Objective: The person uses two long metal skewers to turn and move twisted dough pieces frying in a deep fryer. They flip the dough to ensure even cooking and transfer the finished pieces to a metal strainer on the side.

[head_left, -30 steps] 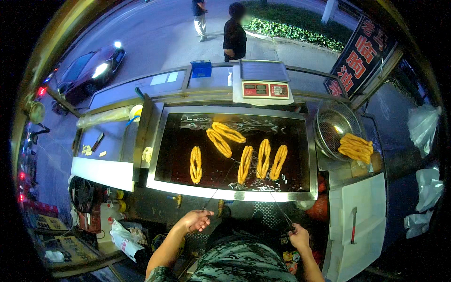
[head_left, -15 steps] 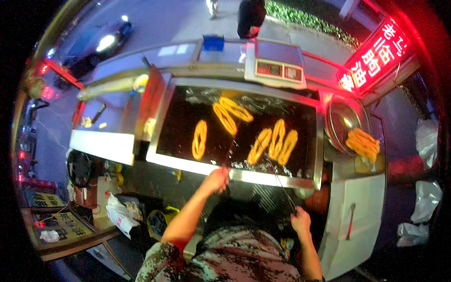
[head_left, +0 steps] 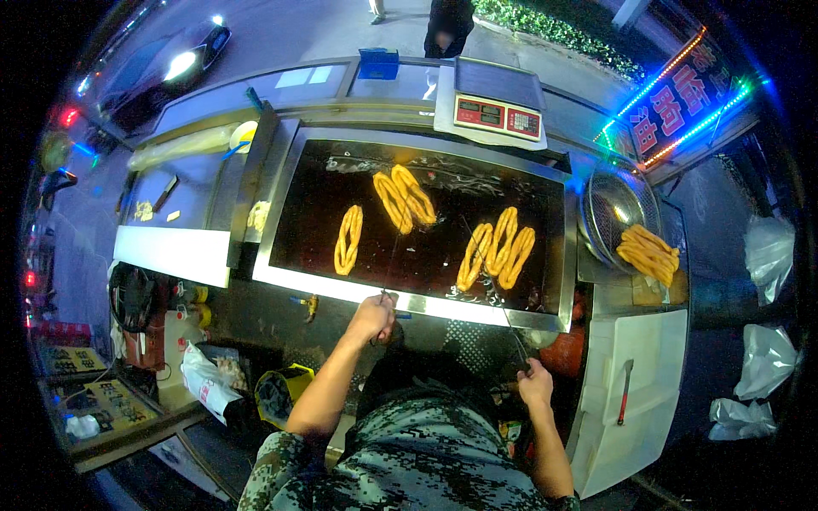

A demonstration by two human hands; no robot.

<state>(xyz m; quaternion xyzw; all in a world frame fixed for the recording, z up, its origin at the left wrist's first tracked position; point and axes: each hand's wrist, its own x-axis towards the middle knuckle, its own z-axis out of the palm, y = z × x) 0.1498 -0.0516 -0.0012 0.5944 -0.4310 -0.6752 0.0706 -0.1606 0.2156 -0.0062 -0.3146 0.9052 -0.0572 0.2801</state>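
My left hand (head_left: pixel 372 319) is closed on a thin dark rod at the front rim of a rectangular frying vat (head_left: pixel 341 291). That rod reaches over the dark oil towards a pair of fried dough sticks (head_left: pixel 405 196) floating side by side. My right hand (head_left: pixel 534 381), lower and further right, grips another thin dark rod (head_left: pixel 504 315). It slants up to the left, past a cluster of fried dough sticks (head_left: pixel 508 243). One more fried dough stick (head_left: pixel 348 241) floats apart on the left. Whether the rod tips touch any dough is hard to make out.
On the right, fried dough (head_left: pixel 649 255) lies at the edge of a round wire strainer (head_left: pixel 601 192), above a white cabinet (head_left: pixel 630 341). A scale (head_left: pixel 497 115) stands behind the vat. Leftward are a knife (head_left: pixel 166 194) and dough scraps (head_left: pixel 143 209). A person (head_left: pixel 449 25) stands beyond the counter.
The paired dough sticks now lie closer to parallel and slightly further left within the vat. My left hand has shifted a little left with its rod. The sign's lights changed from red to blue and orange.
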